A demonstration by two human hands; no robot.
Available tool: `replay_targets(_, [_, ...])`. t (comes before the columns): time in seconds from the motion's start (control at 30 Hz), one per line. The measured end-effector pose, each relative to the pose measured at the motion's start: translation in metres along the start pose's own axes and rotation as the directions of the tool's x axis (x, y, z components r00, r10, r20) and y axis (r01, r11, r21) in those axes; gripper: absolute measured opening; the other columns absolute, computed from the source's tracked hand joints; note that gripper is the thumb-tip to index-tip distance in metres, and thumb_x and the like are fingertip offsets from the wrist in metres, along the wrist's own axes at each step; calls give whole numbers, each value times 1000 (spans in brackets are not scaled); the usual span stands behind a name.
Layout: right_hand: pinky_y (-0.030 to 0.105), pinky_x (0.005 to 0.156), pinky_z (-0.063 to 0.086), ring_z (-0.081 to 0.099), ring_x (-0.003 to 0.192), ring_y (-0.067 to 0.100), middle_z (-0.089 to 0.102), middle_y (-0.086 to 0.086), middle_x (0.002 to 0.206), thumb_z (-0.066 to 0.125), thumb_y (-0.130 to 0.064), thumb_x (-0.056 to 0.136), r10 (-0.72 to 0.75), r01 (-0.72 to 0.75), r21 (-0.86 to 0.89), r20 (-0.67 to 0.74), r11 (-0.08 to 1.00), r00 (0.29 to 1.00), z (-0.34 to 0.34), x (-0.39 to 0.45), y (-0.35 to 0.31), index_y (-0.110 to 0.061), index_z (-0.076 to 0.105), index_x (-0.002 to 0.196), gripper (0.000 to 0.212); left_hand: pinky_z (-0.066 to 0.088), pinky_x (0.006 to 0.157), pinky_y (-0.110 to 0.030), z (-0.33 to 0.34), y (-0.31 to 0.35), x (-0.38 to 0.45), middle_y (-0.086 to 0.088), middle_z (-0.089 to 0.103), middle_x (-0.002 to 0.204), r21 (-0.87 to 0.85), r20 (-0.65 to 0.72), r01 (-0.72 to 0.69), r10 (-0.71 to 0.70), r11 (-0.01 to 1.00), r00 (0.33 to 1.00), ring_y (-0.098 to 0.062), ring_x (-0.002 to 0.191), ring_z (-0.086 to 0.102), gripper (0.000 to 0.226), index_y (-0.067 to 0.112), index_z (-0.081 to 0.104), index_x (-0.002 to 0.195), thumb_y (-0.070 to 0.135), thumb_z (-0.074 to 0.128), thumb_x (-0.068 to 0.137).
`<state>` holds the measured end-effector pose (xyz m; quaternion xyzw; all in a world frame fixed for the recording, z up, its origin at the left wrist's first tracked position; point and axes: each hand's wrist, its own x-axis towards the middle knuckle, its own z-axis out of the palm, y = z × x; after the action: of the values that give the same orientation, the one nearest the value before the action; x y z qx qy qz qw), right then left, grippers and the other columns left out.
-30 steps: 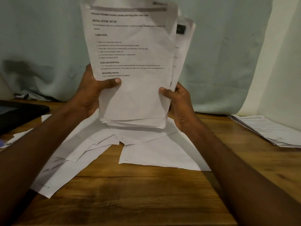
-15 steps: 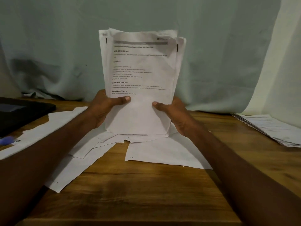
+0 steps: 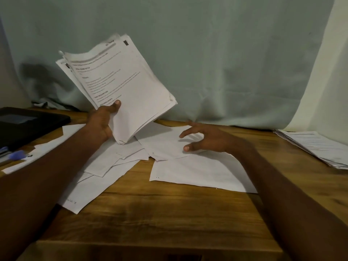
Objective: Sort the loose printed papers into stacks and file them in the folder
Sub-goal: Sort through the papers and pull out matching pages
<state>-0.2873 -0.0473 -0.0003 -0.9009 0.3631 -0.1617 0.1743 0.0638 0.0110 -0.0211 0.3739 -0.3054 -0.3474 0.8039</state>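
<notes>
The loose sheet [image 3: 167,146] lies mid-frame just beneath our spread, empty right hand [image 3: 205,141], while our left hand [image 3: 102,122] grips the tilted stack [image 3: 122,87] upper left.

Left hand [image 3: 101,123] lifts the sheaf!
Its thumb pins the tilted stack of printed papers [image 3: 124,87]; right hand [image 3: 205,140] spreads above loose sheets [image 3: 165,146] on the wooden table [image 3: 150,213].

Makeshift office: desk [image 3: 169,213], curtain [image 3: 226,63] backdrop.
</notes>
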Motion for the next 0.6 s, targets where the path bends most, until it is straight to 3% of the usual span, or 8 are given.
replay_targets(0.07, [37, 120, 19, 16, 154, 12, 17, -15, 169, 77, -63, 79, 24, -12, -66, 184, 998, 983, 7, 1, -8, -56, 53, 137, 63, 59, 90, -49, 3, 0, 0, 0, 76, 118, 13, -5, 9, -9, 1000, 1000, -26, 109, 72, 52, 21, 71, 126, 13, 87, 78])
replay_targets(0.13, [42, 123, 16, 14, 156, 16, 16, -16, 169, 69, -65, 85, 78, -37, -151, 275, 988, 958, 13, 4, -10, -54, 43, 147, 68, 60, 84, -44, 6, -2, -1, 0, 75, 120, 34, 38, 10, -12, 999, 999, -26, 110, 71, 51, 22, 69, 129, 13, 85, 81])
replay_targets(0.23, [35, 115, 26, 28, 152, 18, 31, -13, 164, 69, -57, 90, 70, -44, -112, 247, 993, 967, 14, 6, -11, -45, 47, 148, 63, 61, 77, -39, 9, -4, -2, -1, 75, 122, 31, 77, 6, -9, 999, 997, -25, 109, 72, 53, 20, 67, 132, 11, 82, 82])
replay_targets(0.33, [28, 104, 29, 38, 145, 18, 42, -11, 159, 74, -40, 92, 4, 3, -36, 211, 999, 977, 9, 4, -12, -41, 57, 141, 52, 60, 90, -45, 10, -5, -1, -1, 74, 123, 45, 95, -7, 3, 999, 995, -26, 114, 71, 57, 21, 68, 132, 15, 86, 78])
replay_targets(0.43, [27, 106, 27, 36, 145, 13, 38, -12, 162, 72, -27, 96, -13, 23, -34, 275, 999, 961, 3, 0, -11, -43, 54, 144, 53, 55, 101, -48, 12, -6, -1, 0, 74, 125, 38, 123, -5, 1, 999, 992, -25, 116, 69, 54, 22, 68, 132, 15, 85, 81])
replay_targets(0.53, [34, 113, 25, 29, 149, 11, 30, -15, 165, 69, -27, 97, 50, -22, -81, 359, 996, 932, -1, -3, -8, -48, 46, 148, 60, 56, 98, -44, 17, -5, -4, -1, 73, 125, -8, 152, -4, 6, 1000, 988, -24, 115, 70, 49, 20, 67, 133, 10, 79, 86])
replay_targets(0.6, [32, 111, 27, 33, 147, 12, 36, -13, 162, 72, -33, 95, 55, -29, -88, 317, 996, 947, 0, -2, -7, -44, 50, 147, 57, 57, 96, -43, 18, -5, -4, -1, 73, 126, -21, 176, -7, 11, 1000, 984, -23, 115, 70, 51, 19, 65, 135, 9, 78, 87])
